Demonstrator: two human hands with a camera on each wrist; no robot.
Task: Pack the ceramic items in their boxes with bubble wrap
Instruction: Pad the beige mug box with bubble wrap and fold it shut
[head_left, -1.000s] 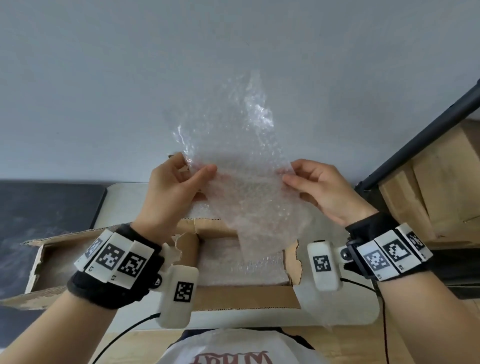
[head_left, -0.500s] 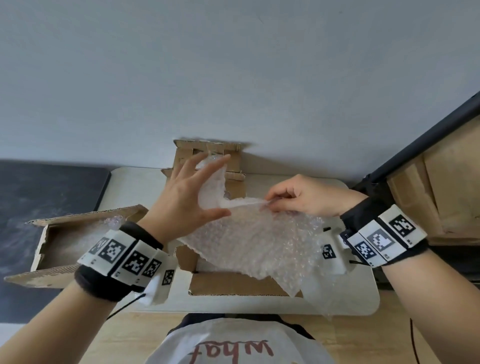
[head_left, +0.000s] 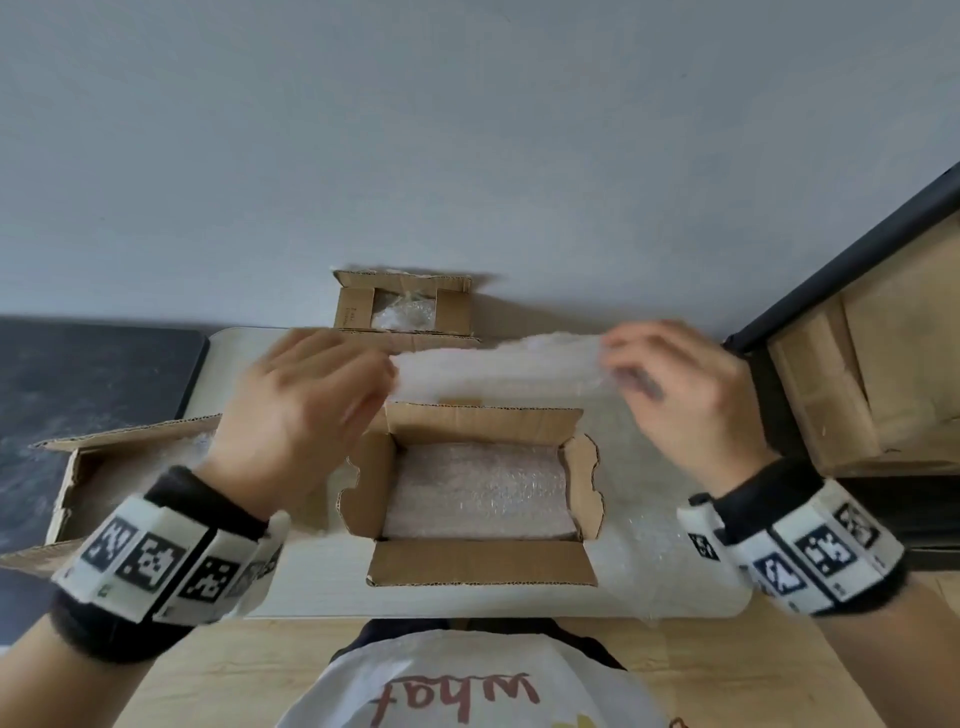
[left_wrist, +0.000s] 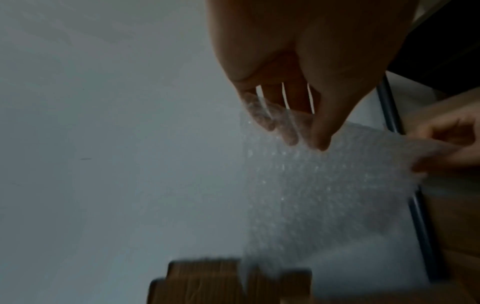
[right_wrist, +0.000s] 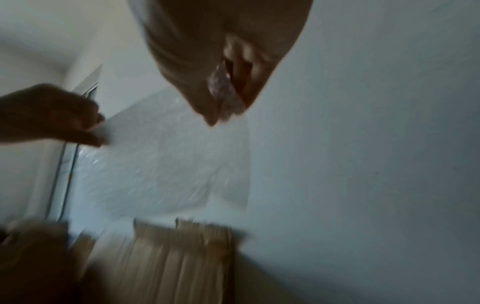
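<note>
Left hand (head_left: 306, 410), right hand (head_left: 685, 400) pinching bubble wrap sheet (head_left: 498, 371) above open box (head_left: 480, 564)

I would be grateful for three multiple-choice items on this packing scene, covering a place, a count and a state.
1. Where is the held bubble wrap sheet?
A. Stretched above the centre box
B. Flat on the floor
C. Inside the far box

2. How many cardboard boxes stand on the table?
A. One
B. Three
C. Six

3. What are the left hand and right hand doing?
A. Resting idle
B. Each pinching an end of the sheet
C. Closing flaps

Answers: 1 A, it spans between the hands over the open box. 2 B, left box, centre and far. 3 B, both wrist views show pinches.
</note>
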